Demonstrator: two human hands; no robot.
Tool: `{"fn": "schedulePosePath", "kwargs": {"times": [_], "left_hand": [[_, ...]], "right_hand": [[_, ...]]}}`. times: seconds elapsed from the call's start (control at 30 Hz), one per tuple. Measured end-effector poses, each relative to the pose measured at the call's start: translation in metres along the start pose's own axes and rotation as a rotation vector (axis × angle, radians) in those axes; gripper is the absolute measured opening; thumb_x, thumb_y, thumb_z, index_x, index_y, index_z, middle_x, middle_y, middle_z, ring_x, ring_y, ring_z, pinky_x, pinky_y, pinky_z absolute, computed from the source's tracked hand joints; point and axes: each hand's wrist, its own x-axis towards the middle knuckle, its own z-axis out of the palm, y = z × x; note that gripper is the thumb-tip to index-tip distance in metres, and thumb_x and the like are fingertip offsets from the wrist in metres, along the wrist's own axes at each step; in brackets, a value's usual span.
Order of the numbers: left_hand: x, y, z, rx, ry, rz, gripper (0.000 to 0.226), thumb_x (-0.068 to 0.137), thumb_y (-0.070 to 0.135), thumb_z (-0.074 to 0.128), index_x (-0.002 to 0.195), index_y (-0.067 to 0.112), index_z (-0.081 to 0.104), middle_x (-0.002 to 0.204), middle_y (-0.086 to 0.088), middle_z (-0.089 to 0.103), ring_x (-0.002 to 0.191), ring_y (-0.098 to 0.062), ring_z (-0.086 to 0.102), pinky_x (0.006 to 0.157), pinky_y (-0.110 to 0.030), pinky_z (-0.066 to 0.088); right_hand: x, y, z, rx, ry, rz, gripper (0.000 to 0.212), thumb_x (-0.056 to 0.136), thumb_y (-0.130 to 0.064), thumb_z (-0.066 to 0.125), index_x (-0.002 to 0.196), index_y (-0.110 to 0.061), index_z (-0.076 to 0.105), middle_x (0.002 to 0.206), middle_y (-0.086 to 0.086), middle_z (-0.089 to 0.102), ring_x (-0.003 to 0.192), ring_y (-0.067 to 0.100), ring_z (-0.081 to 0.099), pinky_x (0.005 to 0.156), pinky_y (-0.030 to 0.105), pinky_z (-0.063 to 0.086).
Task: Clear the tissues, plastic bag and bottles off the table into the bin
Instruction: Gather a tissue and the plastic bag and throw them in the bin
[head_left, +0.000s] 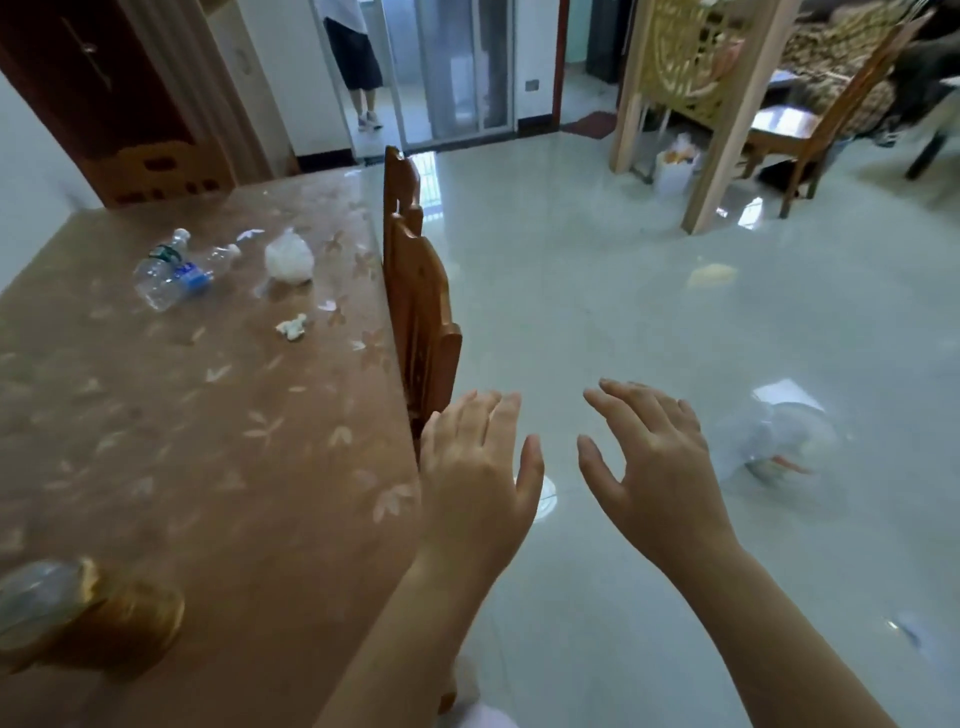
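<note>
The brown table (208, 441) carries two bottles (171, 270), a plastic bag (289, 258), a tissue (292, 327) and a jar (88, 618).

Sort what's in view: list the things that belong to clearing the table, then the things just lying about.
Belongs to the job:
two plastic bottles
plastic bag
crumpled tissue
bin, across the floor

Just lying about:
jar at the table's near corner
wooden chair
clear wrapper on the floor

Open tabletop (208, 467) lies clear up to the 2 bottles (176, 270), while the wooden chair backs (421, 312) wall off its right edge from the bare floor (597, 312).
</note>
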Motion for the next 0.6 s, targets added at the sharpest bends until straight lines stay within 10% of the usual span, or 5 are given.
{"fn": "schedulePosePath", "kwargs": {"times": [0.6], "left_hand": [[0.236, -0.029, 0.175, 0.049, 0.06, -0.133, 0.042, 0.086, 0.03, 0.041, 0.113, 0.005, 0.06, 0.109, -0.015, 0.066, 0.107, -0.033, 0.058, 0.093, -0.049, 0.042]], "right_hand": [[0.247, 0.141, 0.095, 0.009, -0.083, -0.116, 0.041, 0.08, -0.03, 0.044, 0.109, -0.007, 0.06, 0.112, 0.013, 0.064, 0.107, 0.031, 0.057, 0.092, 0.056, 0.039]]}}
